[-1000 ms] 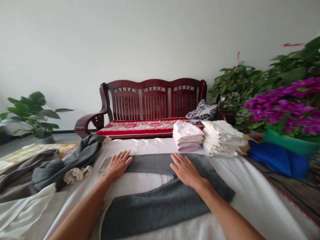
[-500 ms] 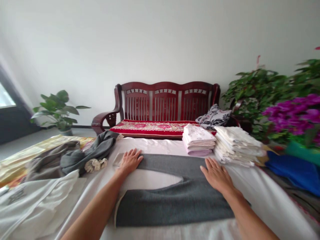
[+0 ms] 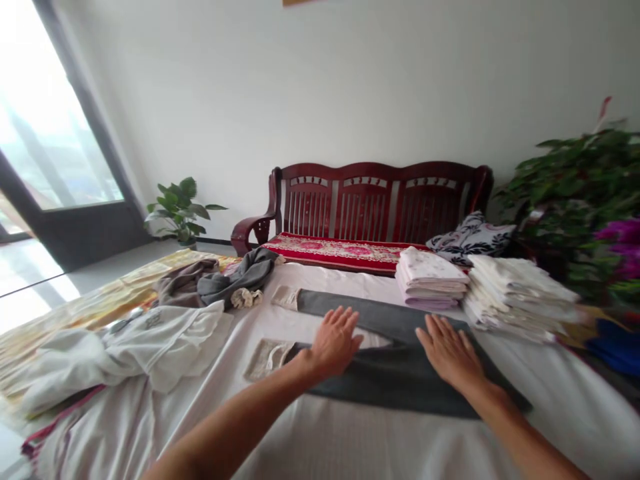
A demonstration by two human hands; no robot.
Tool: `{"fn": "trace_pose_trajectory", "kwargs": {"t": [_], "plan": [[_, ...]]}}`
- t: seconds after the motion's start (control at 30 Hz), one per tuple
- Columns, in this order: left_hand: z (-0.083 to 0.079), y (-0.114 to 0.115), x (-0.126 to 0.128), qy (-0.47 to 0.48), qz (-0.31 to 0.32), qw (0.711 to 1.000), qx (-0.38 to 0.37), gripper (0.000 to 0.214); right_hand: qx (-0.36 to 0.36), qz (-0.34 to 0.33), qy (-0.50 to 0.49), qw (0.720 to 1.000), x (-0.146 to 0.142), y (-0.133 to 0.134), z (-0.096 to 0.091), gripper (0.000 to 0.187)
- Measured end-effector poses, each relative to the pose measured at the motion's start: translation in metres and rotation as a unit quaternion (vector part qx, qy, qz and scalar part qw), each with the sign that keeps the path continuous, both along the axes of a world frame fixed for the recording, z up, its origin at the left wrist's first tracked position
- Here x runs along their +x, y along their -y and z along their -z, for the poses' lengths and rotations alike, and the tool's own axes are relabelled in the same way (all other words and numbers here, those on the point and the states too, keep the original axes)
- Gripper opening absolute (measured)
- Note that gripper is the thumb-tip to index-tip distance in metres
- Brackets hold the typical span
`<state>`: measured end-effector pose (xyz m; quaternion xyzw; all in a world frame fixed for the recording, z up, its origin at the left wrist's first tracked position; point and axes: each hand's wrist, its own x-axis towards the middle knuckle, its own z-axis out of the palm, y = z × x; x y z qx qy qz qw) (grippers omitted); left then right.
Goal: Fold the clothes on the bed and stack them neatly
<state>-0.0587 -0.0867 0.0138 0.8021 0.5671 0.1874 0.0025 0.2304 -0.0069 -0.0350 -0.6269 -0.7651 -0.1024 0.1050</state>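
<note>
The left hand (image 3: 334, 343) is held palm down — fingers (image 3: 342, 319) extended far and slightly right, left forearm (image 3: 245, 425) slanted in from the near left. The right hand (image 3: 451, 353) is flattened likewise — fingers angled far left, right forearm (image 3: 517, 424) slanted in from the near right.

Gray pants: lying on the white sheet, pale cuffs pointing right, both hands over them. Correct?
Not quite: the pale cuffs point left, as the head view shows. The gray pants do lie on the white sheet, with the left hand and right hand over them.
</note>
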Motion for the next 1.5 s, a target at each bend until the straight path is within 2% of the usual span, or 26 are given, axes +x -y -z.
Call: {"fn": "trace_pose_trajectory", "kwargs": {"t": [0.1, 0.17, 0.23, 0.33, 0.43, 0.57, 0.93, 1.13, 1.23, 1.3, 1.37, 1.43, 1.5], "plan": [[0.012, 0.024, 0.016, -0.019, 0.092, 0.996, -0.011, 0.061, -0.012, -0.1, 0.013, 0.995, -0.026, 0.031, 0.004, 0.059], [0.02, 0.03, 0.014, -0.039, 0.125, 0.991, -0.028, 0.063, -0.024, -0.121, 0.03, 0.992, -0.036, 0.045, 0.005, 0.057], [0.027, 0.03, 0.004, -0.051, 0.134, 0.989, -0.042, 0.064, -0.03, -0.116, 0.048, 0.992, -0.036, 0.05, 0.006, 0.057], [0.034, 0.027, -0.018, -0.055, 0.115, 0.99, -0.053, 0.066, -0.043, -0.095, 0.064, 0.993, -0.019, 0.043, 0.006, 0.058], [0.036, 0.027, -0.04, -0.056, 0.068, 0.994, -0.063, 0.065, -0.048, -0.073, 0.071, 0.994, 0.01, 0.031, 0.007, 0.056], [0.037, 0.03, -0.057, -0.056, 0.028, 0.996, -0.069, 0.065, -0.029, -0.021, 0.077, 0.996, 0.034, 0.025, 0.009, 0.058], [0.034, 0.033, -0.061, -0.064, 0.018, 0.995, -0.07, 0.061, -0.017, 0.016, 0.062, 0.998, 0.029, 0.03, 0.004, 0.064], [0.033, 0.036, -0.076, -0.095, -0.046, 0.992, -0.063, 0.065, -0.025, 0.052, 0.03, 0.998, 0.028, 0.035, -0.001, 0.062], [0.029, 0.037, -0.077, -0.087, -0.062, 0.994, -0.024, 0.066, 0.016, 0.075, 0.002, 0.997, 0.031, 0.038, -0.008, 0.055], [0.026, 0.038, -0.073, -0.065, -0.018, 0.998, 0.017, 0.057, 0.074, 0.048, -0.034, 0.996, 0.031, 0.043, -0.015, 0.046], [0.024, 0.04, -0.065, -0.034, 0.06, 0.996, 0.053, 0.042, 0.11, -0.031, -0.09, 0.989, 0.026, 0.05, -0.025, 0.033], [0.024, 0.042, -0.056, -0.001, 0.127, 0.989, 0.074, 0.034, 0.087, -0.125, -0.155, 0.976, 0.015, 0.06, -0.035, 0.022], [0.023, 0.044, -0.047, 0.027, 0.166, 0.983, 0.079, 0.031, 0.018, -0.196, -0.204, 0.959, -0.003, 0.074, -0.042, 0.019]]}}
